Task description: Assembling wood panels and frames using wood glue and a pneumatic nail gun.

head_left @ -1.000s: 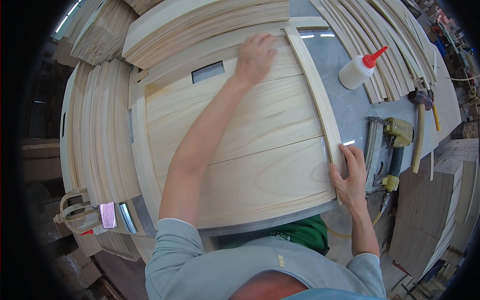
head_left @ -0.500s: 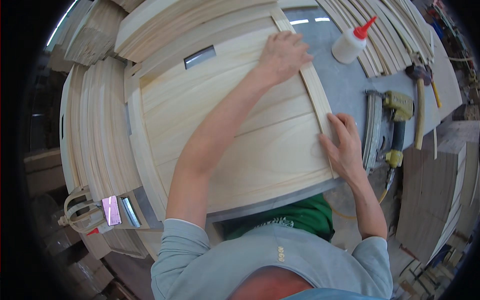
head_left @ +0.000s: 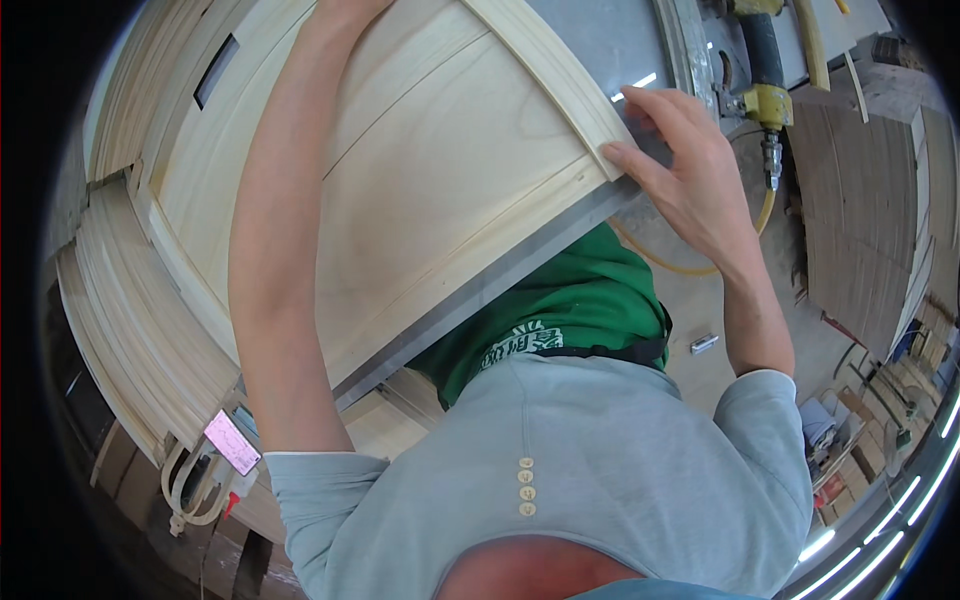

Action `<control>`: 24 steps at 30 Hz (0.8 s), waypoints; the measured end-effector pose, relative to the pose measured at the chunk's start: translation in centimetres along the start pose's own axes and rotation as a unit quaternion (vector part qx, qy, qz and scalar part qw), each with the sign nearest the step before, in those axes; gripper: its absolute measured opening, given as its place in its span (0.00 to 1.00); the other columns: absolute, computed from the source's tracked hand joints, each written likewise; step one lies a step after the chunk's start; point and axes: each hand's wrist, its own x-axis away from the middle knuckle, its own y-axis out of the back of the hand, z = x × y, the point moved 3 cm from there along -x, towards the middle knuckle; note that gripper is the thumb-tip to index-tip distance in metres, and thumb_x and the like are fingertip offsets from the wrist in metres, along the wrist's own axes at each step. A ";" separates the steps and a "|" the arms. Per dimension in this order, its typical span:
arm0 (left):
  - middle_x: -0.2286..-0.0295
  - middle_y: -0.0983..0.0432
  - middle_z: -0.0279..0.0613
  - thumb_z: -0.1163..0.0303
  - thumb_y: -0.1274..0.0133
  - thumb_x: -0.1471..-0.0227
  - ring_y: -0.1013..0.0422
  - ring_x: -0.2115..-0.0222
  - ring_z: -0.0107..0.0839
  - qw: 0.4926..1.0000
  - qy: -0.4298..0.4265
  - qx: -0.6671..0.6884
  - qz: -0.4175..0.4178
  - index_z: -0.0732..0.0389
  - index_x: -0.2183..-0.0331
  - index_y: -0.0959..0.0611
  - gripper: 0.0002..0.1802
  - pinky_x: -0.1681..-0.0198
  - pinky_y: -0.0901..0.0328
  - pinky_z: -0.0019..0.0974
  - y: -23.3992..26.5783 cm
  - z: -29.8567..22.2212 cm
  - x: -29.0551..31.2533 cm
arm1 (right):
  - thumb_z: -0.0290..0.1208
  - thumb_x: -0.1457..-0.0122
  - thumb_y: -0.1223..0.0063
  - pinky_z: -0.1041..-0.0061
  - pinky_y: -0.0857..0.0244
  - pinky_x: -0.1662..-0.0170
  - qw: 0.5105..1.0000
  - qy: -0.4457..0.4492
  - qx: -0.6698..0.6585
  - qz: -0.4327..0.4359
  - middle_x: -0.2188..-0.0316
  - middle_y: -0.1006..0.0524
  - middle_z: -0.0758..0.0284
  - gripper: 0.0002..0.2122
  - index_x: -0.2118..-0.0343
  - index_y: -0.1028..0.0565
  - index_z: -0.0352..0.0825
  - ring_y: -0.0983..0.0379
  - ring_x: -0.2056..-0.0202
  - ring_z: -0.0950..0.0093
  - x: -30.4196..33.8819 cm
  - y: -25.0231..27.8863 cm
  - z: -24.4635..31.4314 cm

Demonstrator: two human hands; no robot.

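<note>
A pale wooden framed panel lies on the grey worktable in front of me. A raised wooden rail runs along its right side. My left arm reaches across the panel; the left hand is cut off by the top edge, its fingers out of sight. At the near right corner is my right hand, fingers apart, with the thumb tip at the rail's outer edge and the index finger lifted over the table. Nothing shows between its fingers.
To the right lie a nail gun with a yellow hose and a wooden tool handle. Stacked boards flank the panel at left; another stack stands at right. A phone sits at lower left.
The view has tilted down toward my body, and the glue bottle has left it. My right hand has moved along the rail to the near corner. My left hand is now mostly out of view.
</note>
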 end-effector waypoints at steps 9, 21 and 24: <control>0.56 0.29 0.54 0.61 0.53 0.44 0.36 0.52 0.50 0.990 0.038 -0.130 -0.035 0.62 0.62 0.21 0.15 0.48 0.41 0.44 0.3 -0.9 0.7 | 0.29 0.49 0.50 0.66 0.33 0.60 0.992 -0.040 -0.114 0.030 0.68 0.24 0.53 0.14 0.60 0.25 0.27 0.26 0.65 0.59 -0.9 -0.8 -0.3; 0.57 0.28 0.51 0.63 0.52 0.46 0.35 0.53 0.50 0.987 -0.002 -0.160 -0.008 0.62 0.64 0.21 0.13 0.50 0.40 0.46 0.2 -0.4 -0.8 | 0.27 0.46 0.45 0.79 0.33 0.60 0.994 -0.041 -0.045 0.089 0.67 0.24 0.66 0.15 0.56 0.26 0.29 0.28 0.65 0.77 -2.4 0.0 -0.9; 0.58 0.27 0.49 0.65 0.52 0.47 0.35 0.54 0.49 0.969 -0.094 -0.229 -0.012 0.61 0.66 0.21 0.12 0.51 0.39 0.47 -0.7 1.4 0.7 | 0.29 0.48 0.45 0.75 0.33 0.59 0.997 -0.029 -0.067 0.037 0.66 0.24 0.59 0.16 0.57 0.26 0.28 0.27 0.64 0.70 -2.0 1.1 0.1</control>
